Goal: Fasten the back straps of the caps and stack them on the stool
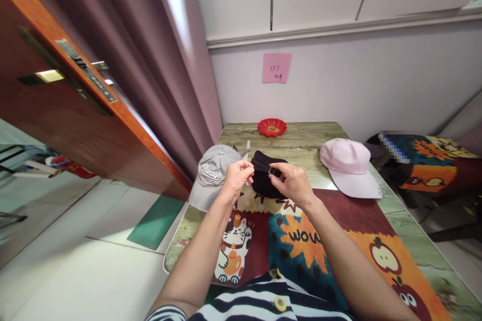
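A black cap (263, 180) lies between my hands in the middle of the table, its strap side turned up. My left hand (239, 175) is closed in a pinch at the left end of the cap's strap. With thumb and fingers, my right hand (293, 180) grips the small metal buckle (271, 171) on that strap. Just left of my left hand sits a grey cap (213, 170) with "Always" lettering, its brim toward me. A pale pink cap (346, 163) rests farther right, apart from my right hand.
A red scalloped dish (271, 128) stands at the back of the wooden-patterned table (229, 135). A printed mat (259, 241) covers the near part. To the left is an open door (94, 125); a wall bearing a pink note (276, 67) rises behind.
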`<state>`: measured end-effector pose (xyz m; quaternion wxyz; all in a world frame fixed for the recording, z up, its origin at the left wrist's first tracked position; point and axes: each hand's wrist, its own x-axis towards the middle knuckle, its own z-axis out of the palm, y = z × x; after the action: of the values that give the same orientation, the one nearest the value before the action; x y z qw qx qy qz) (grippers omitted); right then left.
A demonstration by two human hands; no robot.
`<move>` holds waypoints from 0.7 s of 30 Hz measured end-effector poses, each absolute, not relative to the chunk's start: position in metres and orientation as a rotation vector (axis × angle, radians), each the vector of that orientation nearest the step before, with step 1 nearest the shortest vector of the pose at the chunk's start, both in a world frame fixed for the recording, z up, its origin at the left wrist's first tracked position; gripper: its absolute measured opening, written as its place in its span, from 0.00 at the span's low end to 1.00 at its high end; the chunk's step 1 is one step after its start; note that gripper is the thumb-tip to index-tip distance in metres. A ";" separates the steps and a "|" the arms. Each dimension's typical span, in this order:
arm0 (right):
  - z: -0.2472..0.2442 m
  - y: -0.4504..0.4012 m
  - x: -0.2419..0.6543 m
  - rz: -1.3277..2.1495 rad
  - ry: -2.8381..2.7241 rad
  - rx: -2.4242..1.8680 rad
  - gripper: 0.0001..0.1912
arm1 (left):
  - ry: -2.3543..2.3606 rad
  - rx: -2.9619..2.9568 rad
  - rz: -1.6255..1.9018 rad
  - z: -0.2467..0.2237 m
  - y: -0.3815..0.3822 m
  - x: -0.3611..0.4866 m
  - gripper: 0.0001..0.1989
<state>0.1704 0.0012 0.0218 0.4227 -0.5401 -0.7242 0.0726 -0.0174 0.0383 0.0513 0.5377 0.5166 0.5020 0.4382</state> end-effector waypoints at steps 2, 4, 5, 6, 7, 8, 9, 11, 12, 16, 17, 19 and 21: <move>0.022 0.000 0.170 0.175 -1.809 -1.365 0.14 | 1.223 1.270 1.046 0.049 0.039 -0.019 0.06; 0.023 -0.001 0.170 0.163 -1.812 -1.379 0.14 | 1.271 1.345 1.054 0.047 0.040 -0.021 0.04; 0.024 -0.001 0.170 0.156 -1.818 -1.388 0.14 | 1.294 1.405 1.050 0.048 0.040 -0.022 0.04; 0.025 -0.002 0.170 0.149 -1.828 -1.398 0.15 | 1.312 1.483 1.042 0.049 0.040 -0.022 0.04; 0.026 -0.003 0.170 0.142 -1.840 -1.405 0.16 | 1.322 1.575 1.037 0.052 0.040 -0.022 0.06; 0.027 -0.004 0.169 0.136 -1.855 -1.408 0.17 | 1.318 1.673 1.035 0.055 0.039 -0.022 0.09; 0.029 -0.004 0.169 0.132 -1.870 -1.404 0.17 | 1.295 1.767 1.032 0.059 0.039 -0.021 0.13; 0.031 -0.005 0.168 0.143 -1.892 -1.373 0.19 | 1.205 1.919 0.984 0.068 0.038 -0.017 0.19; 0.032 -0.005 0.168 0.159 -1.891 -1.355 0.20 | 1.160 1.971 0.936 0.072 0.038 -0.015 0.19; 0.036 -0.005 0.175 0.282 -1.812 -1.417 0.17 | 1.061 2.032 0.768 0.078 0.045 -0.011 0.10; 0.038 -0.005 0.178 0.343 -1.791 -1.445 0.15 | 1.033 2.019 0.755 0.078 0.047 -0.012 0.09; 0.040 -0.005 0.185 0.482 -1.758 -1.458 0.12 | 0.964 1.965 0.741 0.077 0.051 -0.014 0.09; 0.042 -0.005 0.190 0.589 -1.725 -1.428 0.13 | 0.928 1.881 0.743 0.075 0.054 -0.016 0.09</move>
<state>0.1896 -0.0048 0.0418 0.4016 -0.5648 -0.6823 0.2330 -0.0157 0.0536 0.0747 0.4424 0.7582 0.3738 0.2995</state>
